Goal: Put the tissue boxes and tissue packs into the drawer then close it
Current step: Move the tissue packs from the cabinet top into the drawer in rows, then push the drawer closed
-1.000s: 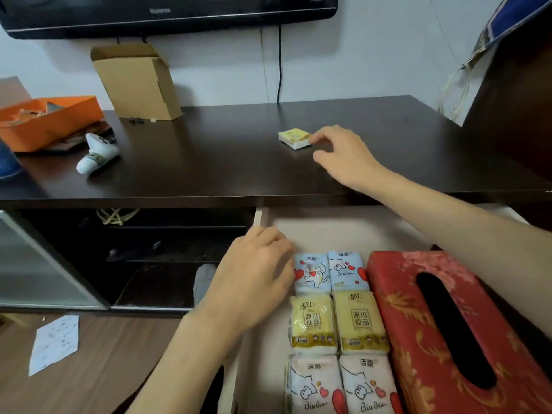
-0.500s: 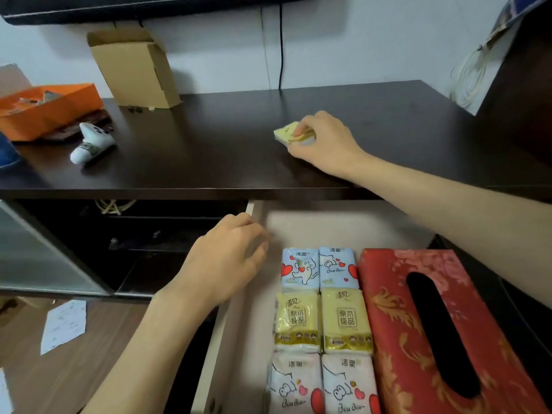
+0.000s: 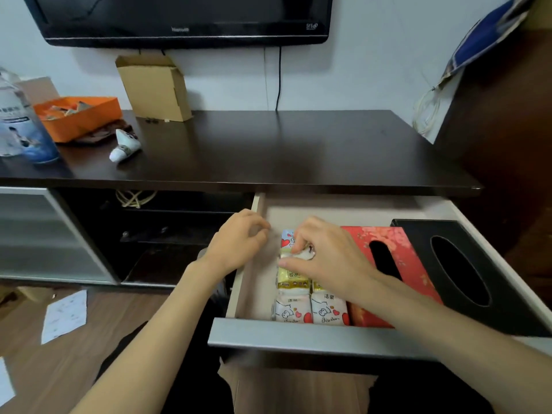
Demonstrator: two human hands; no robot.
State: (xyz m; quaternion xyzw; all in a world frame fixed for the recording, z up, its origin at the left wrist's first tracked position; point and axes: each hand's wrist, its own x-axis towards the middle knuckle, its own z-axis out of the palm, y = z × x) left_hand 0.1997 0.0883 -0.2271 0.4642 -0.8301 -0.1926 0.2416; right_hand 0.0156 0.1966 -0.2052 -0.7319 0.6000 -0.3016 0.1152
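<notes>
The drawer under the dark tabletop stands pulled out. Inside, several small tissue packs lie in two columns at the left. A red patterned tissue box sits beside them and a black tissue box lies at the right. My right hand hovers over the far packs, its fingers pinched on a small tissue pack that is mostly hidden. My left hand rests on the drawer's left wall, fingers curled, holding nothing that I can see.
On the dark tabletop stand an orange tray, a cardboard box, a small white object and a bottle at the far left. A TV hangs above. Papers lie on the wooden floor.
My right hand picked the small yellow pack off the tabletop and brought it down into the drawer over the packs. My left hand stayed at the drawer's left wall. The view pulled back.
</notes>
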